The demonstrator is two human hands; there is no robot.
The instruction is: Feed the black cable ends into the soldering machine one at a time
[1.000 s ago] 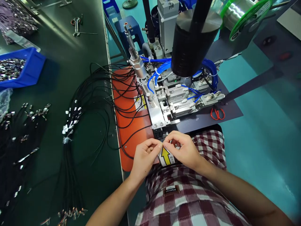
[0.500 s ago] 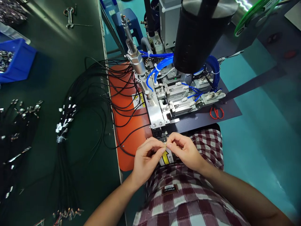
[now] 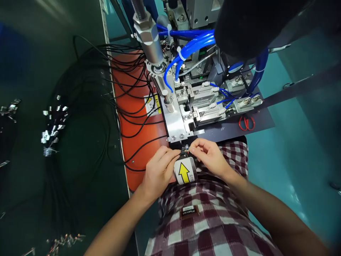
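My left hand (image 3: 160,169) is closed in a pinch on a thin black cable (image 3: 182,153) near its end. Close by on the right, my right hand (image 3: 210,156) pinches at the same end, where small thin wires seem to stick out; what lies between its fingertips is too small to make out. Both hands are at the near end of the machine's metal track, just in front of the silver plate (image 3: 176,129). Below the fingers sits a white label with a yellow arrow (image 3: 184,172).
Several black cables (image 3: 135,122) run across the orange plate (image 3: 135,153) from the dark table (image 3: 87,199). A tied cable bundle (image 3: 50,153) lies there. Red-handled scissors (image 3: 246,123) rest right of the machine. Blue air hoses (image 3: 197,39) and a black cylinder (image 3: 247,32) hang above.
Both hands have moved slightly forward, toward the machine's track, uncovering the arrow label. The cable end now shows between the fingertips. The view has shifted closer to the machine.
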